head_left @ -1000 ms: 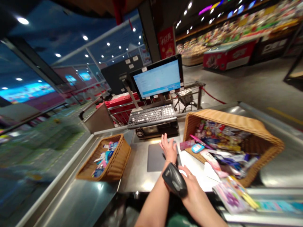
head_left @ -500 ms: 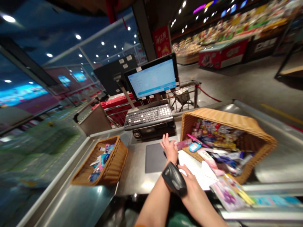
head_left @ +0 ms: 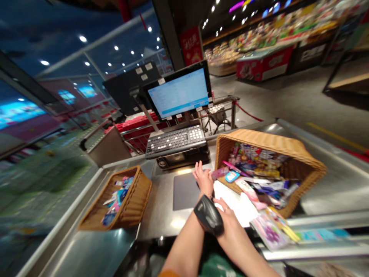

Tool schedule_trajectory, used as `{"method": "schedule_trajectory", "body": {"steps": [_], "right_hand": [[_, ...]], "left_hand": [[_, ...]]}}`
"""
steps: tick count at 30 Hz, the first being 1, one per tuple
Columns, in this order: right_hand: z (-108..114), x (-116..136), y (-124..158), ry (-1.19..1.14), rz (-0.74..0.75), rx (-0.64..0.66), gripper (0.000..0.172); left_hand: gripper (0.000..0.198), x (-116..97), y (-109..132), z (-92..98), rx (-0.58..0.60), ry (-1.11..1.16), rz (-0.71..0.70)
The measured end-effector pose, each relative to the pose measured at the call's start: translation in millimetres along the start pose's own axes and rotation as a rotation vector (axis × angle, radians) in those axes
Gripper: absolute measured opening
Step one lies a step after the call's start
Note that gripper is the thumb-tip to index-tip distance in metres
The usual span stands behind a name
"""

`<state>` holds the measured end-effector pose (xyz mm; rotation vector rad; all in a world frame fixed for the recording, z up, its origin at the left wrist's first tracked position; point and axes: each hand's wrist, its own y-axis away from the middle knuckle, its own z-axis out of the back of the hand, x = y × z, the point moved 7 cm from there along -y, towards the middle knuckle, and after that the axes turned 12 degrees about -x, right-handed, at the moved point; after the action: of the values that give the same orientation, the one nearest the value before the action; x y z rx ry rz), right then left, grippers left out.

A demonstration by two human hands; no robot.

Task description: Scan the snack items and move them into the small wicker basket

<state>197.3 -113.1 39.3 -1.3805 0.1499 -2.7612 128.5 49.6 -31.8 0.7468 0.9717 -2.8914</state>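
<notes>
My right hand (head_left: 230, 223) is wrapped round a black handheld barcode scanner (head_left: 209, 215), which lies across the front of my left wrist in this view. Just beyond it, my left hand (head_left: 204, 180) has its outer fingers raised and spread. A slim pinkish-purple packet (head_left: 220, 173) sticks out from the thumb side of that hand and seems pinched there; its label is too blurred to read. The packet's far end overlaps the opening of a large wicker basket (head_left: 271, 136), tipped on its side and full of small packaged goods. White paper (head_left: 239, 204) lies beside my right hand.
A smaller wicker basket (head_left: 144, 200) with several packets stands on the left of the metal counter. A grey pad (head_left: 183, 192) lies mid-counter below a keyboard (head_left: 175, 140) and a lit monitor (head_left: 180, 94). A purple-patterned pack (head_left: 271, 232) lies at the right front edge.
The whole view has shifted slightly, so the counter things appear further left. My hands keep nearly the same pose, with the scanner still over my left wrist.
</notes>
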Motion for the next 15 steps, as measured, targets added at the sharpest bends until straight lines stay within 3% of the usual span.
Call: {"method": "schedule_trajectory", "body": {"steps": [15], "right_hand": [[-3,-11,1,-0.033,-0.002,-0.053,0.049]], "left_hand": [[0.015,7,3,-20.3,0.18,-0.065,0.096]]}}
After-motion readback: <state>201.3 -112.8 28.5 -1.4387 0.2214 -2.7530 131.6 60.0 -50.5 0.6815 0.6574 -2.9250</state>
